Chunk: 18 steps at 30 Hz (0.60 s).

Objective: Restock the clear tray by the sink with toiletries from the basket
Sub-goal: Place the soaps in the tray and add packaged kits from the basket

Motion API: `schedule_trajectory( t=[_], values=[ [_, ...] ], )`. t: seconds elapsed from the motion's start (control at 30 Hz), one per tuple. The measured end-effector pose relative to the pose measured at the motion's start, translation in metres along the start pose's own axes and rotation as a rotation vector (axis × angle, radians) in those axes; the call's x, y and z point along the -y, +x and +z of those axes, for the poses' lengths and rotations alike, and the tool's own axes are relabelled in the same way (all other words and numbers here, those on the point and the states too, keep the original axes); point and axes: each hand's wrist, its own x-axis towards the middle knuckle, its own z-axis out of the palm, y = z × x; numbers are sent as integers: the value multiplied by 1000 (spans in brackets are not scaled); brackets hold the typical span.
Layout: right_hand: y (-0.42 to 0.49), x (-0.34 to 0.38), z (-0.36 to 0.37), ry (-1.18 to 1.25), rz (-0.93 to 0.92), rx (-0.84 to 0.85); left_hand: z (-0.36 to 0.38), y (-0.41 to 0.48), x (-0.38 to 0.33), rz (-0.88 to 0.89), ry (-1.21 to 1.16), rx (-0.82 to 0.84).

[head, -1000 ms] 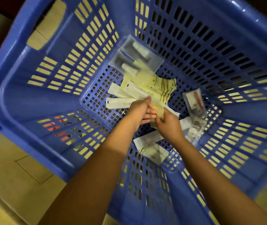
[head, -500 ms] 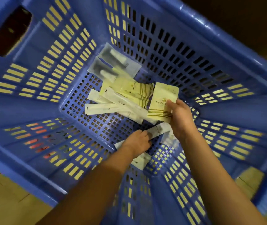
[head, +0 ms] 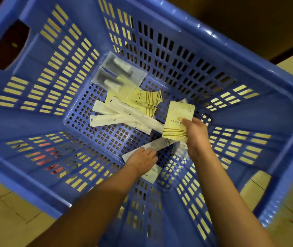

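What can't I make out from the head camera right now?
Outside the head view: clear tray, sink.
Print on yellow sachet in right hand: too small, thumb covers part.
Contents of clear pouches: blurred.
Whether left hand grips the white packet: its fingers hide the contact.

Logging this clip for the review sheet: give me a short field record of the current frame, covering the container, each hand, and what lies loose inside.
container: blue slotted basket
right hand: pinches a yellow sachet by its edge
left hand: fingers on a white strip packet; grip unclear
loose in basket: pile of yellow sachets, long white packets, clear pouches
clear tray: not in view
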Motion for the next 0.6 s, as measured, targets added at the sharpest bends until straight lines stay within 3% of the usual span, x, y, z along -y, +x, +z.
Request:
schedule_trajectory(
  t=[0.2, 0.33, 0.4, 0.47, 0.6],
  values=[
    [-9, 2, -5, -12, -9, -15, -3, 9, -9, -32, 7, 118],
    [-22, 8, -6, -37, 4, 11, -23, 1, -2, -120, -250, 255],
    [-34, 17, -7, -13, 39, 20, -43, -12, 6, -178, -413, 242],
    [-47, 27, -10, 16, 74, 33, -66, -30, 13, -254, -592, 59],
    [-89, 62, -16, 42, 4, 98, -113, -84, 29, -444, -1004, -700]
  ],
)
